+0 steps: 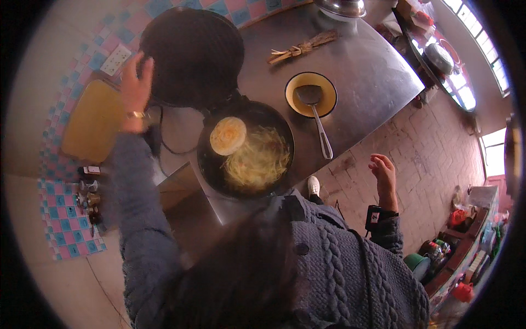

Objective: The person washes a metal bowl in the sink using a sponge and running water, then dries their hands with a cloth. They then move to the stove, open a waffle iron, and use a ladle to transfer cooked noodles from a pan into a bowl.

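An electric griddle pan [209, 181] stands at the edge of a metal counter, its round dark lid [191, 53] raised behind it. Shredded pale-yellow vegetable [259, 160] lies in the pan, with a round browned flatbread [228, 135] at its upper left. My left hand [137, 88] is raised at the lid's left rim, fingers apart; whether it touches the rim is unclear. Off the counter's edge, to the right, my right hand [383, 177] holds nothing, its fingers loosely bent. A yellow enamel bowl [291, 96] holds a metal spatula [320, 131], whose handle rests over the bowl's rim.
On the metal counter [361, 82] lie a tied bundle of twigs [304, 48] and, farther back, a metal bowl [343, 8]. A yellow board [92, 123] leans by the tiled wall near a socket strip [116, 60]. A cable runs left of the pan. Shelves [452, 263] stand at lower right.
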`<move>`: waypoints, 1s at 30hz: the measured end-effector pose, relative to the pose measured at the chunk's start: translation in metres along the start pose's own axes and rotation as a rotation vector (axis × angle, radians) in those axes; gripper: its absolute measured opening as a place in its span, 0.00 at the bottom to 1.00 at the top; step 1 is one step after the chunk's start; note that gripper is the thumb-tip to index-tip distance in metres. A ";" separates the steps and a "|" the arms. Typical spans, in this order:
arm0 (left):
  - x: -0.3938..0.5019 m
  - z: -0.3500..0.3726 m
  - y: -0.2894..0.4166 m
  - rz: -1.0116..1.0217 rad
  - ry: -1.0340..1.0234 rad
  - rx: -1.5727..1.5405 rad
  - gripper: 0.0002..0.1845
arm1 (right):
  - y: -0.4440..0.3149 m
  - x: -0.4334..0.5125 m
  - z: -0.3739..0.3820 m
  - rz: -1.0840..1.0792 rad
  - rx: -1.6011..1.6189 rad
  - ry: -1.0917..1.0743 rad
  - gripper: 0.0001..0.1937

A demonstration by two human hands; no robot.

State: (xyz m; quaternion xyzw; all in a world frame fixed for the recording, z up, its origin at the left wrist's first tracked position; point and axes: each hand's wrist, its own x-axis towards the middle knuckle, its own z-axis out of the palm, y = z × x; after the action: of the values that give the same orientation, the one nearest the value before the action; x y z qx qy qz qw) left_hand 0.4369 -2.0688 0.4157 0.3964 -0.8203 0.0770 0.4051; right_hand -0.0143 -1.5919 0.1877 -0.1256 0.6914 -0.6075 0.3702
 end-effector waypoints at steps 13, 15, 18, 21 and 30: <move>-0.199 0.064 0.055 0.454 -0.904 0.194 0.42 | -0.002 -0.016 0.019 -0.017 -0.109 -0.080 0.10; -0.196 0.075 0.055 0.479 -0.940 0.215 0.43 | 0.000 -0.022 0.018 -0.021 -0.122 -0.077 0.10; -0.195 0.081 0.052 0.543 -1.012 0.170 0.40 | 0.006 -0.032 0.010 -0.018 -0.127 -0.079 0.10; -0.198 0.076 0.046 0.544 -0.933 0.040 0.35 | 0.014 -0.042 -0.001 -0.005 -0.081 -0.043 0.11; -0.188 0.076 0.053 0.435 -0.435 -0.037 0.23 | 0.026 -0.052 -0.005 0.033 -0.104 -0.022 0.11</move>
State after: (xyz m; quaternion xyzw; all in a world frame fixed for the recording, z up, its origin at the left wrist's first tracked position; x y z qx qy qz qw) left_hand 0.4201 -1.9563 0.2392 0.2114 -0.9545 0.0603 0.2014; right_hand 0.0251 -1.5497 0.1818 -0.1397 0.7200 -0.5632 0.3807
